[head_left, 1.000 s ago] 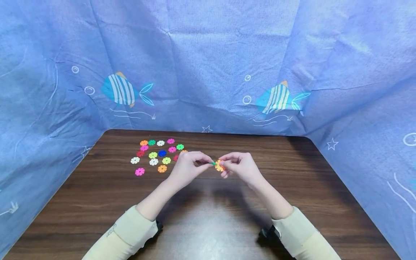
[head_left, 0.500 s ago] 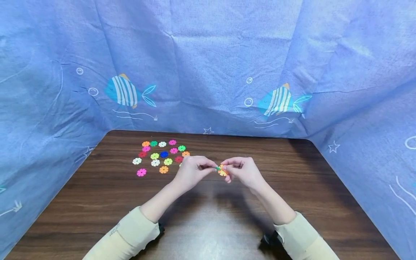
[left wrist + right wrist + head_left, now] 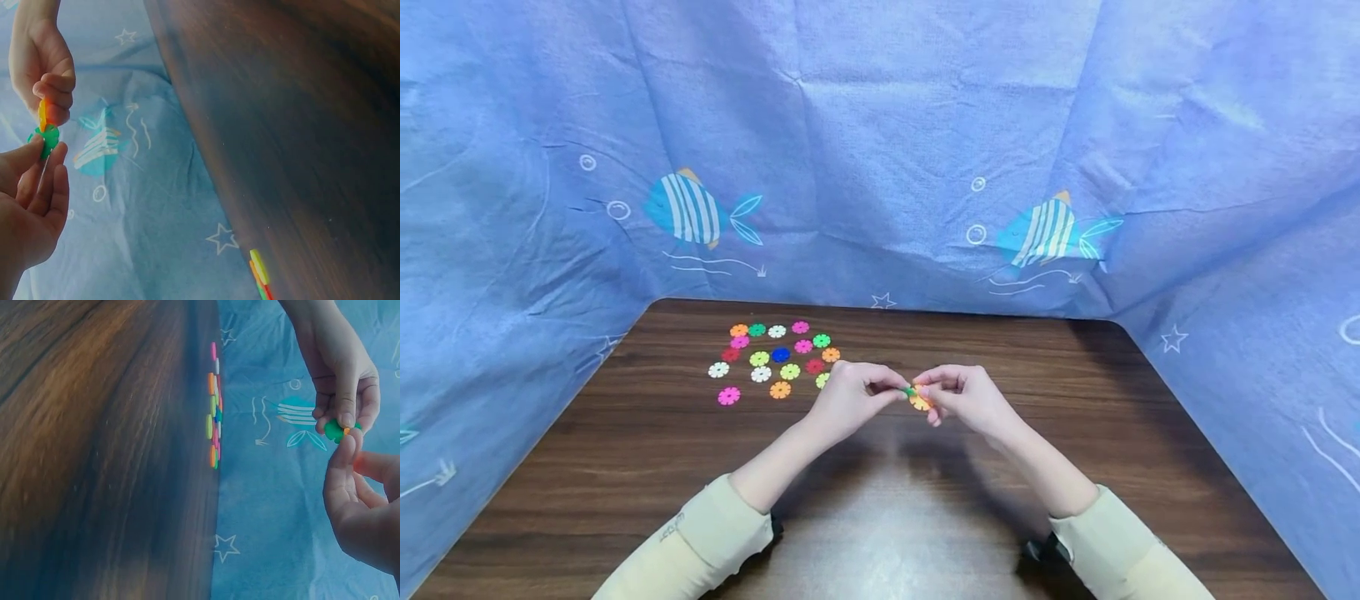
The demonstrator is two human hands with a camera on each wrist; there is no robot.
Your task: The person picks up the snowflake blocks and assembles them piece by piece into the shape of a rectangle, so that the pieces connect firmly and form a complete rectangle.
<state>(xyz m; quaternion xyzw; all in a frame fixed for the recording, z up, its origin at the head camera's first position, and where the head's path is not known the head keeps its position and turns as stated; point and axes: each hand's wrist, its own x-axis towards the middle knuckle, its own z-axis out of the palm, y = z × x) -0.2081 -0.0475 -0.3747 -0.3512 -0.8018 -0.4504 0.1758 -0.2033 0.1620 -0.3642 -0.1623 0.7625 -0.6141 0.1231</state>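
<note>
In the head view my left hand (image 3: 852, 398) pinches a small green notched disc (image 3: 50, 142) between thumb and fingertips. My right hand (image 3: 972, 402) pinches an orange notched disc (image 3: 919, 402) of the same flower-like shape. Both hands meet above the middle of the table. From the left wrist view, the orange disc's edge stands against the rim of the green one, the two set at an angle to each other. Fingers cover much of both pieces. In the right wrist view the green disc shows between the two hands' fingertips.
Several loose notched discs in pink, white, yellow, red and other colours lie flat at the back left, among them a blue disc (image 3: 781, 354) and a pink disc (image 3: 728, 396). The brown wooden table (image 3: 625, 467) ends at a blue fish-print curtain (image 3: 880, 167).
Both hands have come slightly nearer and to the right, still holding their discs. The green disc now overlaps the orange one's edge more. The loose discs keep their arrangement on the table.
</note>
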